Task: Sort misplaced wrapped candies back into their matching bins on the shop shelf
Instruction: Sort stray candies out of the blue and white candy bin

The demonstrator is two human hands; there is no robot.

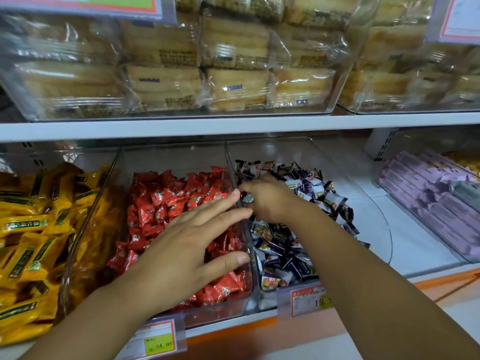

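Note:
A clear bin [181, 317] in the middle of the lower shelf is full of red wrapped candies [161, 203]. To its right, another clear bin [374, 198] holds dark blue and white wrapped candies [283, 253]. My left hand [192, 237] hovers flat over the red candies, fingers straight and spread, fingertips at the wall between the two bins. My right hand [267, 198] reaches into the blue and white pile with fingers curled down among the wrappers near that wall. A small wrapped candy [248, 198] shows under its fingers.
Yellow snack packs [28, 229] fill the bin at the left. A bin of purple packs [428, 201] stands at the right. The upper shelf [233, 124] carries clear boxes of wrapped pastries [181, 74]. Price tags [158, 339] hang on the orange shelf front.

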